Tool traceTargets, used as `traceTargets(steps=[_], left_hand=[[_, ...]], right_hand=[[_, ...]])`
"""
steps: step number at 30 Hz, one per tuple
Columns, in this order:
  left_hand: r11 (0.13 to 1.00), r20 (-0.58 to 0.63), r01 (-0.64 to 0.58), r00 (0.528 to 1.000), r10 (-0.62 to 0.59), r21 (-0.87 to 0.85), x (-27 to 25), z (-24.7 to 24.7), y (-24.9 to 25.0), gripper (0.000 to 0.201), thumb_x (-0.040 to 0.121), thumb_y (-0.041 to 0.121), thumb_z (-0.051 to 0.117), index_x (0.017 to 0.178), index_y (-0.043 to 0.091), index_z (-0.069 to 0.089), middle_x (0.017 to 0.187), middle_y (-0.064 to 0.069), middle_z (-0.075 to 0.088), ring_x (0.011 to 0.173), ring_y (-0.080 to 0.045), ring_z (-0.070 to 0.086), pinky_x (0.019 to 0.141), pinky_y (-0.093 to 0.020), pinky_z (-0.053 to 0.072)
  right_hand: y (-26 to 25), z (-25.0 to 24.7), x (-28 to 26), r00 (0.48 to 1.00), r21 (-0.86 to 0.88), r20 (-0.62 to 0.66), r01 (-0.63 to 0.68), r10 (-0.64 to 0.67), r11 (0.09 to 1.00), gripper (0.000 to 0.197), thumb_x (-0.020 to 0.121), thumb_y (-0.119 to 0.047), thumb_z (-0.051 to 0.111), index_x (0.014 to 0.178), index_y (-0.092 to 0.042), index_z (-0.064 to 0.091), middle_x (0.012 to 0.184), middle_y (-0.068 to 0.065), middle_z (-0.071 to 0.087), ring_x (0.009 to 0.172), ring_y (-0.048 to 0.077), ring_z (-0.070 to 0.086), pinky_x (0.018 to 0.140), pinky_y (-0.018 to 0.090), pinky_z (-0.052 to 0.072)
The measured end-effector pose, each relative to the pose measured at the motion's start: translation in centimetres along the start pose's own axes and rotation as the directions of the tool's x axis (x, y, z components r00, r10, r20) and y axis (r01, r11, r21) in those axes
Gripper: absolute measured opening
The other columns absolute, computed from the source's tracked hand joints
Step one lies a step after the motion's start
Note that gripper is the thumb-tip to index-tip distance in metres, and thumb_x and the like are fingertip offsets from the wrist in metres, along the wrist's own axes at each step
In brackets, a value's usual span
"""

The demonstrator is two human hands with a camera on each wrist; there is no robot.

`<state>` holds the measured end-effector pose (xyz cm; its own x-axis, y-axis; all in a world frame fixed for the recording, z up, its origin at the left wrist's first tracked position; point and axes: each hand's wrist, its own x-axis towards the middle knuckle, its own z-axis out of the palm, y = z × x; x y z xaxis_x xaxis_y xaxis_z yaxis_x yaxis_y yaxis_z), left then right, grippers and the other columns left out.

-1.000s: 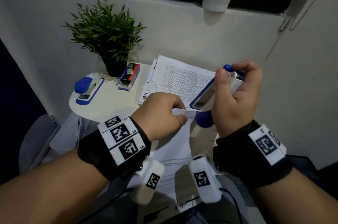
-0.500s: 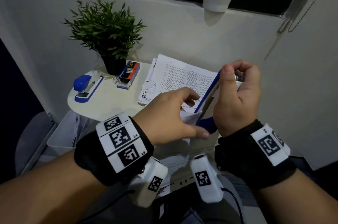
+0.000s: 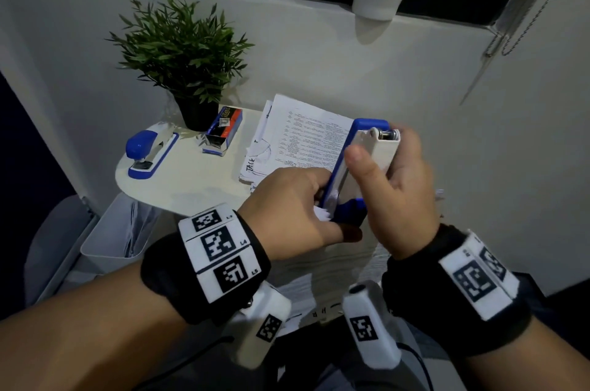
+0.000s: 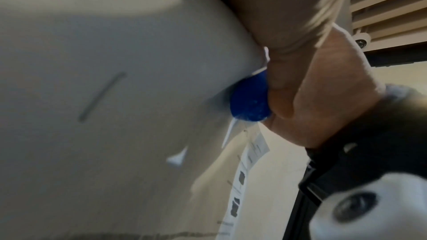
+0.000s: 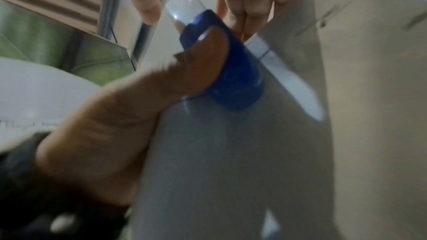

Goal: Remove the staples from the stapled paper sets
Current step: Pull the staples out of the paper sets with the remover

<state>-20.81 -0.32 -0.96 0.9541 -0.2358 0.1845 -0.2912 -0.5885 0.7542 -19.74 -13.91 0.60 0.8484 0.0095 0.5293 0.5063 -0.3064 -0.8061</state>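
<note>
Between both sets of fingers, a blue-and-white stapler [image 3: 357, 167] is held upright by the right hand [image 3: 392, 199], thumb and fingers wrapped round its body. Its blue lower end is pushed against the corner of the stapled paper set [image 3: 332, 259], which is pinched just beside it by the left hand [image 3: 287, 215], fingers curled tight. The staple itself can't be made out. Honestly, the corner could get ripped if the stapler is levered too hard, or the sheet could be pulled out of that pinch. More papers [image 3: 297, 141] are stacked beyond the fingertips.
</note>
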Motion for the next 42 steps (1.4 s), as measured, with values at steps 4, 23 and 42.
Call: traceTargets(steps=[4,23,42], left_hand=[[1.0,0.038,0.008,0.999,-0.008,-0.013,0.0,0.6,0.7,0.026,0.057,0.045,0.072,0.061,0.028,0.053,0.059,0.014,0.061,0.06,-0.001,0.059,0.059,-0.022,0.047],[0.985,0.116,0.072,0.989,-0.09,0.158,2.1,-1.8,-1.6,0.033,0.074,0.024,0.075,0.106,0.023,0.069,0.103,0.008,0.067,0.1,-0.011,0.059,0.089,-0.025,0.046],[0.862,0.304,-0.271,0.942,0.145,0.428,4.8,-2.9,-4.7,0.03,0.081,0.019,0.07,0.109,0.028,0.071,0.105,0.008,0.07,0.102,-0.009,0.061,0.088,-0.021,0.045]], right_hand=[[0.7,0.8,-0.4,0.993,-0.052,-0.12,-0.017,0.011,0.999,0.041,0.062,-0.067,0.057,0.084,-0.034,0.052,0.074,-0.027,0.063,0.071,-0.005,0.059,0.069,0.026,0.045],[2.9,-2.2,1.8,0.908,0.254,-0.411,0.027,0.083,0.967,0.033,0.064,-0.054,0.06,0.079,-0.026,0.05,0.063,-0.022,0.058,0.062,-0.007,0.052,0.067,0.018,0.043],[7.0,-1.0,-4.2,0.539,-0.678,0.735,0.556,0.413,0.481,0.053,0.082,-0.033,0.057,0.132,-0.018,0.046,0.158,0.003,0.015,0.139,0.021,0.024,0.107,0.036,0.035]])
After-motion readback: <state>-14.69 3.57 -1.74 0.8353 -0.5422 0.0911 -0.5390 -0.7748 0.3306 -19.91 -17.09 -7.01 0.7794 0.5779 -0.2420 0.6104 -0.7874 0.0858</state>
